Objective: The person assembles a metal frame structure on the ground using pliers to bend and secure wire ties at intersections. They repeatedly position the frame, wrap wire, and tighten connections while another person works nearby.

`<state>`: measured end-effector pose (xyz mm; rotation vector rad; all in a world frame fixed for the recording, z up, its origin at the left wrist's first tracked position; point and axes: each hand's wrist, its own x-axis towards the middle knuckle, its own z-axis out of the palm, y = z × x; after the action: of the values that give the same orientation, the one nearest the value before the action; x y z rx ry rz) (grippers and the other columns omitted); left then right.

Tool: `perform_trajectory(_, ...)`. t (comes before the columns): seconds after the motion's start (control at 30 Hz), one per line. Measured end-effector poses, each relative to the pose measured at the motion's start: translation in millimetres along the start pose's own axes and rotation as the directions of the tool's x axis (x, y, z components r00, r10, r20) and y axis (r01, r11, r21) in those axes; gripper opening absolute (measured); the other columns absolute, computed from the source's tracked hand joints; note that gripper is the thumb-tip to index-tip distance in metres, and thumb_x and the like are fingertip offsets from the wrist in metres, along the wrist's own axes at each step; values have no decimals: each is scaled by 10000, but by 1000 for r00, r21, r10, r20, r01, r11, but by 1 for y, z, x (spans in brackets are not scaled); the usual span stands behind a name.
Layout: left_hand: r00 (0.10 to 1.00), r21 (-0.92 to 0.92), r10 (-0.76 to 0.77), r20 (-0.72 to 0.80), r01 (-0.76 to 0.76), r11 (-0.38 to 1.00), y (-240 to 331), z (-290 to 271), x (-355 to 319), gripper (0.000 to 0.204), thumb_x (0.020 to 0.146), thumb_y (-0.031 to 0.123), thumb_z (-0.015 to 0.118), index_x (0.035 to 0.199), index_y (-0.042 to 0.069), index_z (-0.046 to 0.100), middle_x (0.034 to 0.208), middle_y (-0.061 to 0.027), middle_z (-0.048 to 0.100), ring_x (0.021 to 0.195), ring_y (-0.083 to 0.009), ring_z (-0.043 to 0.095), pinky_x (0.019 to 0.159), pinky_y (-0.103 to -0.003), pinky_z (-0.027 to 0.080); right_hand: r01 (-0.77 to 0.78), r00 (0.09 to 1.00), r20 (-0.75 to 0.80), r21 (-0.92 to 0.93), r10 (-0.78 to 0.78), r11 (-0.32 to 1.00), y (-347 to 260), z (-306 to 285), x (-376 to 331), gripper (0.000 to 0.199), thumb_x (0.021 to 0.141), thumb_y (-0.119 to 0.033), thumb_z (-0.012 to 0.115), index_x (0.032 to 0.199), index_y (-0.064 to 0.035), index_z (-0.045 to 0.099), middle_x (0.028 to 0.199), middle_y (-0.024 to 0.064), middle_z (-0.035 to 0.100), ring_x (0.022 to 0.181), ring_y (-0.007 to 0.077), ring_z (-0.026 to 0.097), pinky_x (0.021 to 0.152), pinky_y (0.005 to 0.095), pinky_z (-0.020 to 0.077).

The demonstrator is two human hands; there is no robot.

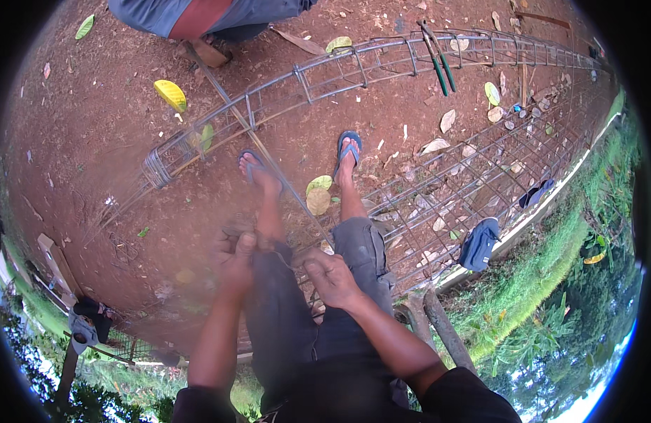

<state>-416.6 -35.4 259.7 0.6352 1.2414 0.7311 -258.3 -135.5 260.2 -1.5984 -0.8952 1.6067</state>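
Reddish-brown soil (107, 106), dry and crumbly, spreads across most of the ground, with a strip of bright, shaggy grass (530, 292) along the right. Across the soil, in front of the person's feet, lies the reinforcing cage (302, 83), a long, narrow frame of grey metal rods crossed by squarish hoops; at its left end I see several hoops bunched tightly together. To the right, a flat mesh (463, 190) of thin rods makes a lattice over scattered litter. A long, thin bar (211, 76) crosses the cage at a slant and runs down between the person's legs, toward the hands. At the top edge, another person's smooth grey clothing (142, 15) carries a rust-red panel. Two rough, rounded logs (445, 328) stand beside the person's right hip. A long-handled cutter (437, 70) with slim green grips lies across the cage. On the mesh's near edge slumps a soft blue-grey bag (479, 244); its contents are hidden from me.

The left hand (235, 257), smeared by blur, is held thumb up over the left knee; I cannot tell whether it grips anything. The right hand (329, 276) has its fingers bent inward, near the bar's lower end, and its grip is likewise unclear. Rubbery dark flip-flops (351, 135) cover the soles. Smallest are the leaves, including a glossy yellow one (170, 94).
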Motion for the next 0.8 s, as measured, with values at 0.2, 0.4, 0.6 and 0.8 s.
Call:
perform_trajectory(0.2,992,129,-47,-117,62,990,-15,17,34,256,893,246,644,877,7,555,743,-92,600,673,-153,585,642,-295,492,-55,994,107,170,37,984,38,-15,44,162,930,-96,525,998,18,618,881,119,663,788,211,657,684,297,503)
perform_trajectory(0.4,999,223,-19,50,7,975,-58,73,73,249,865,220,682,912,-9,598,821,-134,652,742,-179,620,731,-312,504,-31,960,-271,132,66,991,58,-53,52,135,858,-32,614,979,11,655,861,124,667,717,201,639,660,298,497)
perform_trajectory(0.6,946,691,-102,308,-149,707,-105,82,158,469,850,272,684,1203,-17,575,1094,-185,648,1032,-254,621,932,-360,459,-129,753,-611,224,243,966,104,-91,62,131,935,-64,544,1019,-6,626,758,-12,571,638,47,485,562,216,400)
perform_trajectory(0.8,984,879,23,179,-170,446,-156,54,273,501,881,376,618,1228,16,581,1059,-161,662,976,-231,632,873,-342,460,-431,651,-555,290,517,854,231,-130,133,235,911,-186,537,1001,-2,651,795,129,646,717,210,605,683,341,459)
